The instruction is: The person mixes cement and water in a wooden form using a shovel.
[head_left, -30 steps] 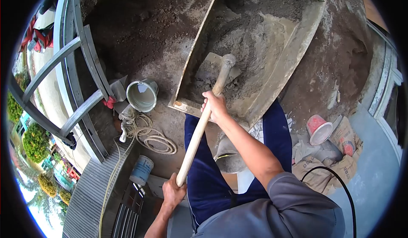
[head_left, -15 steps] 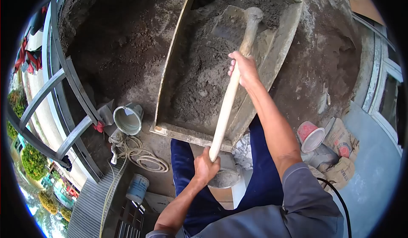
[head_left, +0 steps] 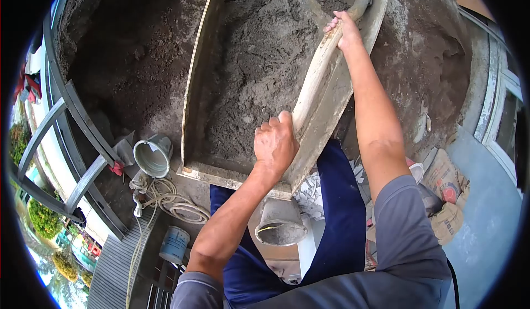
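Both my hands are wrapped round the pale wooden handle of a hoe [head_left: 316, 80]. My left hand [head_left: 275, 146] is closed on the handle's near end, above the front part of a mixing trough [head_left: 190, 82]. Farther up, close to the hoe's head, my right hand [head_left: 348, 31] grips the handle. The hoe's head lies at the far right of the trough, its blade mostly hidden in the mix. Wet grey mortar [head_left: 259, 60] fills much of the trough, rough and lumpy on top.
A bucket [head_left: 280, 229] stands between my legs, below the trough's near edge. To the left are another bucket [head_left: 153, 157], a coiled hose [head_left: 185, 208], a small pail [head_left: 175, 244] and metal railing [head_left: 88, 182]. Paper sacks [head_left: 444, 182] lie at the right, with dark soil around the trough.
The hoe has moved away from me, its head now at the trough's far right and down in the mortar. Both hands have gone forward with it, the left rising over the trough.
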`<state>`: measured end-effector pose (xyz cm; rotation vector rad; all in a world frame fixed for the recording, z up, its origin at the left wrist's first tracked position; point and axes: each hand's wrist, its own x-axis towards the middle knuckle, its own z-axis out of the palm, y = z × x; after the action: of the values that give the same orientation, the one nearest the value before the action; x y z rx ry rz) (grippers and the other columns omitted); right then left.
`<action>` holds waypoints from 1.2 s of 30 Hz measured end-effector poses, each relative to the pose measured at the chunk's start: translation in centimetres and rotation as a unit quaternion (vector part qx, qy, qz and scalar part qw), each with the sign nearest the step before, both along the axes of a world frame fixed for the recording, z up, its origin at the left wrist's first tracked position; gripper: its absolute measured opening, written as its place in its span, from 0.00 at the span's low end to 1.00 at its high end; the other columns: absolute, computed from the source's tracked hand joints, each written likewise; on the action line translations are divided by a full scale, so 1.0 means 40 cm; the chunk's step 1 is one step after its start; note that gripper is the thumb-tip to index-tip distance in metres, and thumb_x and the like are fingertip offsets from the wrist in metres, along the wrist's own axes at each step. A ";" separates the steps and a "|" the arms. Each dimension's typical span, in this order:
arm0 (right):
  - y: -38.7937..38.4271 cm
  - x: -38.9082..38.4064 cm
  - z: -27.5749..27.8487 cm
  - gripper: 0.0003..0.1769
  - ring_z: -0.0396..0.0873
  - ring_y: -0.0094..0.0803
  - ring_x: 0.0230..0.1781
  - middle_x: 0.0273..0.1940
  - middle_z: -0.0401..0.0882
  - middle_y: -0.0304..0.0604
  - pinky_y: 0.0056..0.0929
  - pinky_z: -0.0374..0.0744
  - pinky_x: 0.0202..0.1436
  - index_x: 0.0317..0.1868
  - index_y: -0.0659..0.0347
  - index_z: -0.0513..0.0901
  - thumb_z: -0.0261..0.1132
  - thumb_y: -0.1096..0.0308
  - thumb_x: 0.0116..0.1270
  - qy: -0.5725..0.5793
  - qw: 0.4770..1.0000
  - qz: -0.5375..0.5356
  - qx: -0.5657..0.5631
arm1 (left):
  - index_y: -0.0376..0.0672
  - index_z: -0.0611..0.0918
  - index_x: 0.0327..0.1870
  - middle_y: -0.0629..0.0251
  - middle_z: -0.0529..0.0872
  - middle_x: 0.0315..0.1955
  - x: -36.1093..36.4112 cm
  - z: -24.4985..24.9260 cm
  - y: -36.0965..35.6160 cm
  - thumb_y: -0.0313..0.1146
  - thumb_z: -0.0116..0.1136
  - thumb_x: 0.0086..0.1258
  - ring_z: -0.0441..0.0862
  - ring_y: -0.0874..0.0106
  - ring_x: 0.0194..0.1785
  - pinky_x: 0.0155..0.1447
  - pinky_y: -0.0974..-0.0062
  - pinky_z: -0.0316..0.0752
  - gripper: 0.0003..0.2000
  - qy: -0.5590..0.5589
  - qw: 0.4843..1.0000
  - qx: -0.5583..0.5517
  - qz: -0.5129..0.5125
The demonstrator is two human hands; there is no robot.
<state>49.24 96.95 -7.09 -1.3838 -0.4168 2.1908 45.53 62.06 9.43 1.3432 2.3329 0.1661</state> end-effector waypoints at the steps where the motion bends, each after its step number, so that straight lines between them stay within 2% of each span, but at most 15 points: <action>1: -0.037 0.000 -0.004 0.15 0.69 0.33 0.21 0.22 0.69 0.38 0.39 0.78 0.31 0.27 0.55 0.69 0.68 0.65 0.66 0.003 1.000 0.001 -0.021 | 0.42 0.75 0.36 0.54 0.83 0.26 0.002 0.032 -0.026 0.26 0.60 0.61 0.86 0.54 0.29 0.36 0.56 0.82 0.06 0.008 1.000 -0.014 -0.006; 6: -0.350 0.041 -0.001 0.17 0.67 0.29 0.20 0.21 0.66 0.35 0.34 0.75 0.30 0.25 0.52 0.67 0.66 0.63 0.66 0.059 0.989 -0.055 -0.124 | 0.44 0.75 0.35 0.58 0.81 0.27 -0.047 0.200 -0.247 0.27 0.61 0.59 0.84 0.56 0.32 0.39 0.56 0.78 0.08 0.030 0.996 -0.070 -0.040; 12: -0.830 0.084 0.174 0.11 0.68 0.28 0.23 0.25 0.66 0.33 0.35 0.74 0.32 0.35 0.53 0.70 0.67 0.63 0.65 0.022 0.972 -0.114 -0.205 | 0.44 0.75 0.32 0.58 0.78 0.25 -0.044 0.309 -0.673 0.26 0.61 0.54 0.80 0.55 0.32 0.37 0.54 0.72 0.08 -0.002 0.989 -0.147 -0.035; 14: -0.968 0.100 0.233 0.11 0.69 0.30 0.23 0.25 0.67 0.34 0.37 0.75 0.32 0.35 0.54 0.71 0.67 0.64 0.64 0.006 0.964 -0.106 -0.243 | 0.45 0.75 0.32 0.59 0.77 0.26 -0.044 0.377 -0.797 0.27 0.64 0.48 0.79 0.56 0.31 0.37 0.54 0.72 0.11 -0.022 0.988 -0.150 -0.027; 16: -1.053 0.087 0.334 0.10 0.69 0.32 0.23 0.24 0.67 0.36 0.38 0.75 0.32 0.34 0.54 0.71 0.67 0.65 0.64 -0.043 0.954 -0.091 -0.282 | 0.45 0.75 0.32 0.58 0.76 0.26 -0.042 0.426 -0.911 0.28 0.66 0.45 0.78 0.55 0.31 0.38 0.53 0.71 0.13 -0.065 0.989 -0.133 0.006; 18: -1.063 0.084 0.393 0.10 0.69 0.33 0.23 0.24 0.67 0.37 0.38 0.75 0.32 0.34 0.54 0.72 0.67 0.65 0.63 -0.036 0.964 -0.062 -0.256 | 0.44 0.76 0.33 0.58 0.76 0.27 -0.020 0.418 -0.990 0.28 0.66 0.43 0.78 0.54 0.32 0.38 0.53 0.70 0.15 -0.079 0.983 -0.164 -0.004; 20: -0.969 0.069 0.390 0.09 0.68 0.31 0.22 0.24 0.67 0.36 0.39 0.74 0.30 0.35 0.55 0.73 0.66 0.64 0.64 0.027 0.971 -0.079 -0.223 | 0.44 0.75 0.33 0.58 0.75 0.27 -0.025 0.376 -0.898 0.30 0.66 0.43 0.76 0.55 0.33 0.38 0.54 0.68 0.15 -0.048 0.992 -0.115 -0.006; 23: -0.680 -0.010 0.341 0.11 0.67 0.30 0.22 0.24 0.67 0.34 0.37 0.74 0.31 0.33 0.53 0.70 0.65 0.62 0.66 0.031 0.988 -0.103 -0.110 | 0.45 0.75 0.35 0.60 0.76 0.29 -0.096 0.238 -0.631 0.30 0.67 0.45 0.77 0.57 0.35 0.40 0.55 0.69 0.15 -0.004 0.998 -0.065 -0.014; 25: -0.473 -0.078 0.248 0.14 0.66 0.29 0.22 0.24 0.66 0.34 0.35 0.74 0.31 0.30 0.52 0.67 0.65 0.61 0.66 0.055 0.989 -0.131 -0.043 | 0.45 0.75 0.35 0.59 0.76 0.29 -0.193 0.116 -0.425 0.28 0.68 0.45 0.77 0.55 0.37 0.43 0.55 0.69 0.16 0.024 0.999 -0.018 -0.014; 27: -0.292 -0.130 0.135 0.15 0.66 0.29 0.22 0.23 0.65 0.34 0.36 0.74 0.31 0.29 0.53 0.66 0.66 0.62 0.65 0.078 0.986 -0.150 -0.011 | 0.46 0.75 0.35 0.61 0.77 0.30 -0.301 -0.011 -0.258 0.28 0.67 0.49 0.79 0.57 0.37 0.43 0.57 0.70 0.14 0.069 0.996 0.029 -0.050; 29: -0.143 -0.179 0.011 0.16 0.66 0.29 0.21 0.22 0.64 0.34 0.36 0.74 0.31 0.26 0.52 0.65 0.65 0.64 0.64 0.114 0.979 -0.169 0.001 | 0.46 0.76 0.36 0.60 0.79 0.29 -0.413 -0.080 -0.111 0.27 0.64 0.54 0.81 0.56 0.37 0.43 0.56 0.74 0.10 0.101 0.991 0.042 -0.084; 32: -0.041 -0.271 -0.089 0.15 0.66 0.32 0.20 0.20 0.65 0.37 0.37 0.75 0.33 0.24 0.53 0.66 0.64 0.65 0.64 0.127 0.976 -0.178 -0.006 | 0.45 0.76 0.37 0.58 0.81 0.29 -0.502 -0.092 0.009 0.26 0.61 0.58 0.84 0.55 0.36 0.42 0.54 0.76 0.08 0.140 0.984 0.042 -0.101; 36: -0.112 -0.408 -0.100 0.17 0.68 0.36 0.19 0.19 0.67 0.40 0.42 0.77 0.32 0.24 0.55 0.66 0.65 0.65 0.66 0.107 0.992 -0.062 -0.040 | 0.44 0.76 0.36 0.58 0.82 0.28 -0.396 -0.007 -0.067 0.26 0.64 0.57 0.85 0.57 0.35 0.41 0.57 0.77 0.10 0.146 0.988 -0.047 -0.021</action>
<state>32.94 92.49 -11.08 -1.1657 -0.1618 2.2425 29.69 59.36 9.17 1.4500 2.5094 -0.1631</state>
